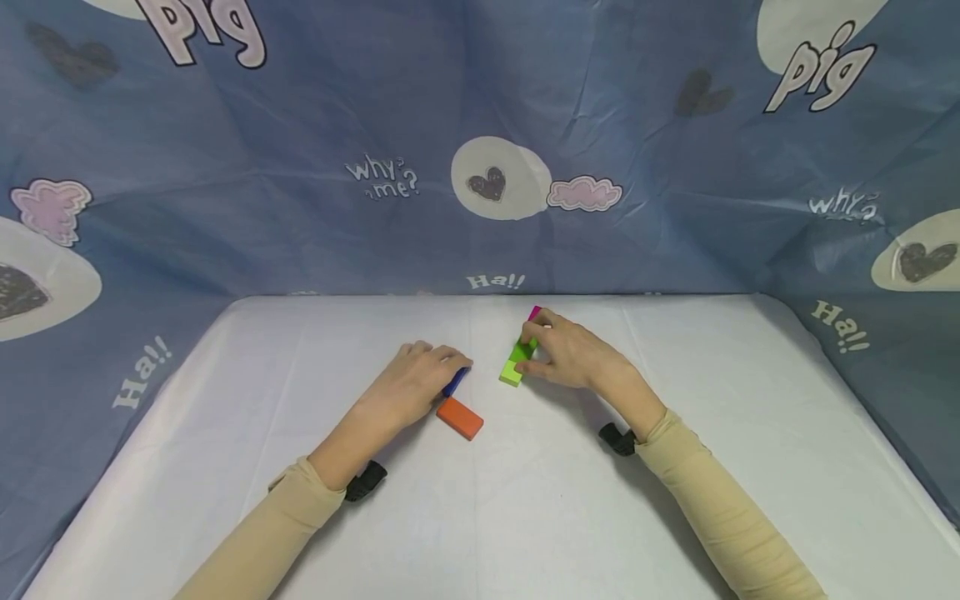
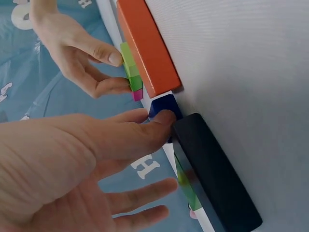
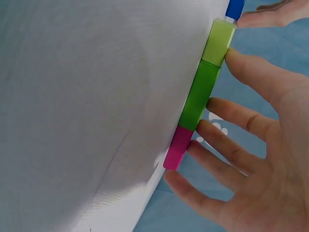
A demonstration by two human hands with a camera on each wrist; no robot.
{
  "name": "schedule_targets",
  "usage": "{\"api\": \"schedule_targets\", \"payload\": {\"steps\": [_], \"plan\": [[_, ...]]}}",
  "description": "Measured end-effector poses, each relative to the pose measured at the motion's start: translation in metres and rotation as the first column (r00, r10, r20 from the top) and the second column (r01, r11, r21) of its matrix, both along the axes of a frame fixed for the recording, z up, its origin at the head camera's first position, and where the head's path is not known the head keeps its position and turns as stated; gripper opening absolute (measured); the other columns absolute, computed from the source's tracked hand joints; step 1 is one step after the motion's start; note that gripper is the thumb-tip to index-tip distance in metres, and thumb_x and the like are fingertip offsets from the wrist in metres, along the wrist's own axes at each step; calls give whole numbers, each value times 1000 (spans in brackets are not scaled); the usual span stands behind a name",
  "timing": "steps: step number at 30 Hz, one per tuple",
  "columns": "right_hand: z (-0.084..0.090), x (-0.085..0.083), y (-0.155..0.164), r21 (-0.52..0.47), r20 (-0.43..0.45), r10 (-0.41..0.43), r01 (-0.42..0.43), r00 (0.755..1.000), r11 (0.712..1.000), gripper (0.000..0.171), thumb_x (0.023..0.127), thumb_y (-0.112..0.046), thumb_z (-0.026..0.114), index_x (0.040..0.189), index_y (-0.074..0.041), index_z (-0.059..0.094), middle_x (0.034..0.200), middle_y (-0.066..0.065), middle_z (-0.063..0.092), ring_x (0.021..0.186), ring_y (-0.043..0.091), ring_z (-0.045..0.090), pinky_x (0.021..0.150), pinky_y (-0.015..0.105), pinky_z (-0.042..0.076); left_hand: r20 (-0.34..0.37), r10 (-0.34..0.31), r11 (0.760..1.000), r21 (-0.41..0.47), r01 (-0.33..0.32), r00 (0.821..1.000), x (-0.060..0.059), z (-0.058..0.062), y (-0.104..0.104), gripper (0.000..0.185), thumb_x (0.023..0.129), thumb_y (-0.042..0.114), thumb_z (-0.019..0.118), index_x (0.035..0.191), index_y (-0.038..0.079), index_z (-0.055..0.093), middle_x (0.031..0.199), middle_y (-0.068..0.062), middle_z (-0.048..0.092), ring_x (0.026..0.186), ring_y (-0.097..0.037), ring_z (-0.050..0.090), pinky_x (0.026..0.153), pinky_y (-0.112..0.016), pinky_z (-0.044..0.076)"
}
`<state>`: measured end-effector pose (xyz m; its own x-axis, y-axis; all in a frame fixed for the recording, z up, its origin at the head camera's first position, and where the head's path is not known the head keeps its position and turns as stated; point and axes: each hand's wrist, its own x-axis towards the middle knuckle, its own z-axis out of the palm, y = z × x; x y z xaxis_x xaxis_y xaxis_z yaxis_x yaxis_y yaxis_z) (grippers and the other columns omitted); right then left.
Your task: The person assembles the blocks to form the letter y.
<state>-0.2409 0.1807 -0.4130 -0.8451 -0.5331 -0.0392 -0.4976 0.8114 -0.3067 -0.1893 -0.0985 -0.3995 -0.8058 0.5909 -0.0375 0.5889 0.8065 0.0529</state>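
Observation:
My left hand (image 1: 431, 371) lies flat on the white table (image 1: 525, 517), fingers straight. Its fingertip (image 2: 164, 118) touches a small blue block (image 2: 163, 104). A dark block (image 2: 215, 169) lies in line with the blue one, mostly under the hand. An orange block (image 1: 460, 417) sits just beside that hand, untouched. My right hand (image 1: 558, 354) rests its spread fingers and thumb (image 3: 236, 60) along one side of a row of three joined blocks: light green (image 3: 219, 41), green (image 3: 199, 94) and magenta (image 3: 177, 147).
A blue printed cloth (image 1: 480, 150) hangs behind and to both sides of the table. Black wrist straps (image 1: 617, 438) sit on both forearms. Bare white tabletop stretches in front of the blocks and out to either side.

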Motion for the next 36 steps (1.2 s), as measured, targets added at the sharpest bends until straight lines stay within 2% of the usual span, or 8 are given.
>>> {"api": "schedule_targets", "payload": {"steps": [7, 11, 16, 23, 29, 32, 36], "plan": [[-1, -1, -1, 2, -6, 1, -1, 1000, 1000, 38, 99, -40, 78, 125, -14, 69, 137, 12, 61, 108, 27, 68, 100, 48, 59, -28, -14, 1000, 1, 14, 1000, -5, -2, 7, 50, 97, 13, 81, 145, 13, 65, 145, -14, 68, 123, -43, 66, 106, -56, 54], [-1, -1, -2, 13, -1, -2, 2, 1000, 1000, 38, 100, -41, 77, 124, -14, 68, 135, 12, 61, 107, 27, 68, 100, 48, 59, -15, -3, 1000, 6, 3, 1000, -7, -5, 10, 48, 101, 24, 78, 146, 14, 64, 145, -15, 67, 124, -42, 65, 108, -56, 53], [0, -1, -3, 19, -7, 3, -3, 1000, 1000, 38, 100, -41, 77, 124, -14, 68, 134, 12, 62, 107, 27, 68, 100, 48, 59, -31, 17, 1000, -4, -17, 999, -9, -6, 11, 48, 102, 32, 76, 145, 14, 65, 143, -17, 67, 124, -42, 65, 106, -56, 54], [1, 0, -1, 16, 3, -4, 4, 1000, 1000, 39, 100, -42, 77, 127, -14, 68, 136, 12, 61, 108, 27, 68, 100, 48, 59, -41, 51, 999, -8, -51, 998, -9, -6, 13, 48, 101, 33, 78, 145, 17, 65, 139, -14, 71, 119, -40, 68, 104, -54, 54], [0, 0, -1, 9, 0, -3, 3, 1000, 1000, 40, 99, -41, 78, 127, -14, 69, 135, 12, 61, 108, 27, 68, 99, 48, 60, -114, 78, 997, -9, -79, 990, -12, -10, 21, 50, 100, 43, 77, 140, 15, 68, 127, -13, 76, 107, -36, 71, 94, -50, 56], [0, -1, -1, 12, 1, -3, 3, 1000, 1000, 40, 99, -41, 77, 127, -14, 69, 134, 12, 62, 107, 27, 69, 98, 47, 60, -115, 90, 996, -14, -92, 989, -12, -10, 26, 51, 99, 45, 78, 139, 15, 69, 124, -12, 78, 104, -35, 71, 93, -49, 56], [1, -1, 0, 17, -1, -5, 5, 1000, 1000, 40, 99, -41, 77, 127, -13, 69, 133, 12, 62, 107, 27, 69, 98, 48, 60, -103, 90, 995, -30, -94, 991, -12, -8, 29, 46, 98, 36, 80, 138, 15, 70, 123, -12, 78, 100, -34, 71, 89, -48, 56]]}}
